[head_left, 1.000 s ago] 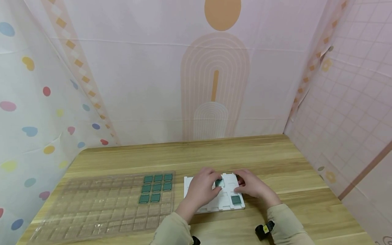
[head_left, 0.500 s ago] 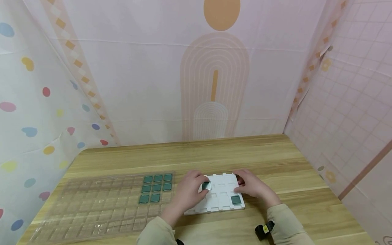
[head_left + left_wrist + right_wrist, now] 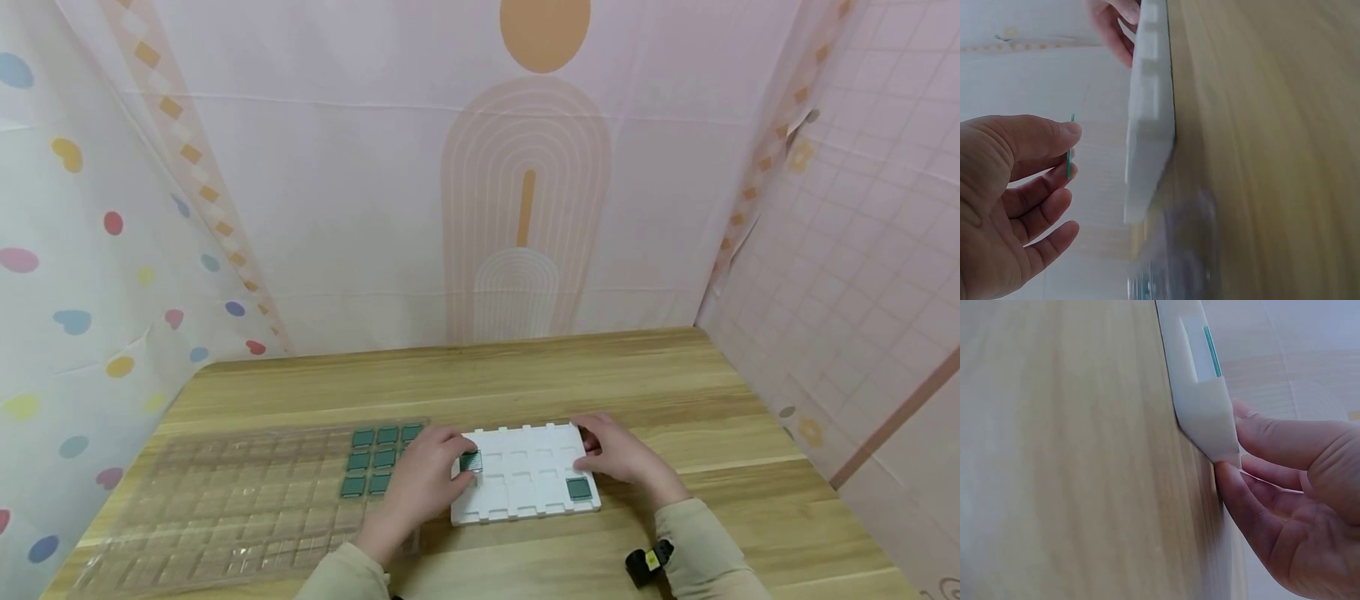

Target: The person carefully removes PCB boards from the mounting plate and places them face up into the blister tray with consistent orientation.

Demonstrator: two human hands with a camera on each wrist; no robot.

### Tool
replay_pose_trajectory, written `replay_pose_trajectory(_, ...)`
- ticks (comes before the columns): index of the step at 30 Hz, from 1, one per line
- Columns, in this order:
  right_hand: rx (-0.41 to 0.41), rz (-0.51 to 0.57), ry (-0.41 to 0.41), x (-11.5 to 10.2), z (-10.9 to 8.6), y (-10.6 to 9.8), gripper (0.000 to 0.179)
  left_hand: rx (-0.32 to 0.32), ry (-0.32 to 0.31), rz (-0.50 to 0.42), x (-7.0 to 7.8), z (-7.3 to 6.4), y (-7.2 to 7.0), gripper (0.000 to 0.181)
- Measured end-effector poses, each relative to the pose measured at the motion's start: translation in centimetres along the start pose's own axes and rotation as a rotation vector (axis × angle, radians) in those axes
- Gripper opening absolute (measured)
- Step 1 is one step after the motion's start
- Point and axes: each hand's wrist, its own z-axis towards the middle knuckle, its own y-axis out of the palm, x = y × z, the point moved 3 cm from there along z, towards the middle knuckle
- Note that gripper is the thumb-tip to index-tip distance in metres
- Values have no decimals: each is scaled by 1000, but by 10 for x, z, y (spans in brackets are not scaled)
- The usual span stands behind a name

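My left hand [image 3: 422, 477] pinches a small square green chip [image 3: 471, 461] between thumb and fingertips, over the left end of a white compartment tray [image 3: 517, 479]. In the left wrist view that chip [image 3: 1069, 164] is seen edge-on, apart from the tray. The right hand [image 3: 621, 451] grips the tray's far right corner, thumb on top and fingers at the side, as the right wrist view also shows. One green chip [image 3: 579, 488] lies in the tray's near right compartment. Several more chips [image 3: 358, 460] sit in a clear plastic tray; my left hand partly covers them.
The clear plastic tray [image 3: 225, 500], divided into many pockets, spans the left part of the wooden table [image 3: 450, 383]. A black wrist device [image 3: 648, 563] is at the right sleeve. Patterned curtains [image 3: 360, 208] stand behind and at both sides.
My left hand has moved left with the pinched chip, from over the white tray's middle to its left end. The right hand keeps its hold on the corner.
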Motion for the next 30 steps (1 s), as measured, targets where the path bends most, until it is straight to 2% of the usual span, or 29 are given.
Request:
replay_pose_trajectory(7, -4, -6, -22, -2, 0, 1, 65, -22, -15, 37, -17, -15, -6, 27)
replay_pose_trajectory(12, -7, 5, -12, -2, -1, 2, 65, -47, -53, 50, -28, -27, -13, 28)
replay_pose_trajectory(17, -8, 6, -5, -2, -1, 2, 65, -55, -64, 70, -39, -36, -20, 29)
replay_pose_trajectory(23, -7, 0, -15, -2, -1, 2, 64, -79, -82, 53, -50, -42, -25, 29)
replay_pose_trajectory(30, -2, -1, 6, 0, 0, 2, 64, -119, -94, 45, -55, -44, -29, 28)
